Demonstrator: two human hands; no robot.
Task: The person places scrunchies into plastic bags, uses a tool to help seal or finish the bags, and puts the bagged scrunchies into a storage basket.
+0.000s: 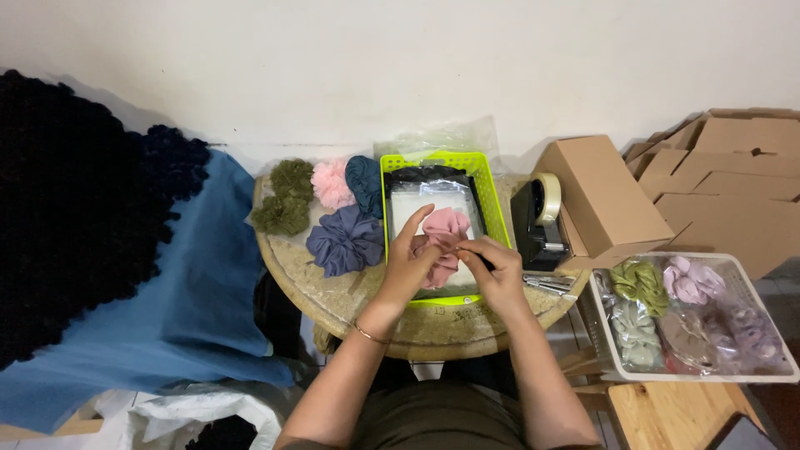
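Both hands, left hand point(410, 265) and right hand point(498, 271), pinch a pink gathered fabric scrunchie point(444, 236) held just above the lime-green plastic basket point(492, 196). Advisable: keep fingertips close together, fabric taut, work centred over the basket.

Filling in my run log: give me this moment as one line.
left hand: holds pink scrunchie | right hand: pinches it | under: lime basket | beside: purple scrunchie, tape dispenser

A dusty pink scrunchie point(444, 237) lies over a neon-green tray point(492, 196), beside a slate-purple scrunchie point(344, 240).
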